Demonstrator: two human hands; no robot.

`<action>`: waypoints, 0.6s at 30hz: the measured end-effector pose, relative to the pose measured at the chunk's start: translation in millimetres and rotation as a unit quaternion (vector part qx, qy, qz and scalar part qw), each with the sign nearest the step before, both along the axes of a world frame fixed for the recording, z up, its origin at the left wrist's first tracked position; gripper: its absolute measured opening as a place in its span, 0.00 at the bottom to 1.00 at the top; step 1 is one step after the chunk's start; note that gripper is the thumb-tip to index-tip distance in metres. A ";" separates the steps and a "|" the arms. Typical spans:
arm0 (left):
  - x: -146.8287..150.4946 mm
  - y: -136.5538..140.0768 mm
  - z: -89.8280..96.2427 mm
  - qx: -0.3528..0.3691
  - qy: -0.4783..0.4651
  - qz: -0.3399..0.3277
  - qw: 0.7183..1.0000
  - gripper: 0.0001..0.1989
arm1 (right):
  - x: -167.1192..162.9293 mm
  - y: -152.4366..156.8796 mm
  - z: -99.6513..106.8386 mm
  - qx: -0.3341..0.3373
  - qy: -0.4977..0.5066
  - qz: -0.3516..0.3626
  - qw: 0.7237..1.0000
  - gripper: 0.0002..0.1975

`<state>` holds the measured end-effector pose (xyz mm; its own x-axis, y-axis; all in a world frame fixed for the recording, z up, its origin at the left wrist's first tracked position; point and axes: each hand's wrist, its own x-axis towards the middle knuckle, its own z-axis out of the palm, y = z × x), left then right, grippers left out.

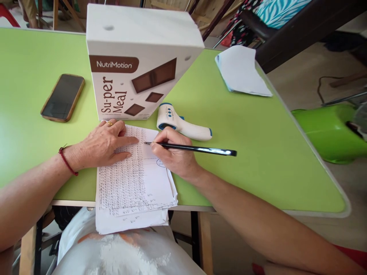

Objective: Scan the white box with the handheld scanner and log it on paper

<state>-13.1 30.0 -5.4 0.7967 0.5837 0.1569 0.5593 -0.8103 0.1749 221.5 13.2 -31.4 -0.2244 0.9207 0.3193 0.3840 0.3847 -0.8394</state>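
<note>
Several white sheets of paper [120,191], covered in dense small handwriting, lie stacked at the table's front edge and hang a little over it. My left hand [106,143] rests on the upper left of the stack, fingers spread, the index finger pointing right along the writing. A ring and a red cord bracelet show on that arm. My right hand [174,152] pinches a black pen [200,149], its tip at the right end of the written columns. The pen's back end points right. Just beyond my right hand lies a white and blue infrared thermometer [183,124].
A tall white NutriMotion box [120,84] stands behind the papers. A smartphone [63,97] lies to the left on the green table [243,160]. Folded white paper [241,70] sits at the far right edge; a green bucket [323,131] is beyond it.
</note>
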 end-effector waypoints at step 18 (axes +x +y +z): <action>-0.3 -0.1 0.3 -0.010 0.003 0.004 1.000 0.19 | -1.5 -0.5 -0.7 0.030 0.015 -0.007 0.999 0.08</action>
<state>-13.4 29.9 -5.1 0.7933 0.5924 0.1403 0.5662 -0.8026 0.1877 220.0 12.7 -32.1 -0.2007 0.9030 0.3799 0.3646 0.4288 -0.8266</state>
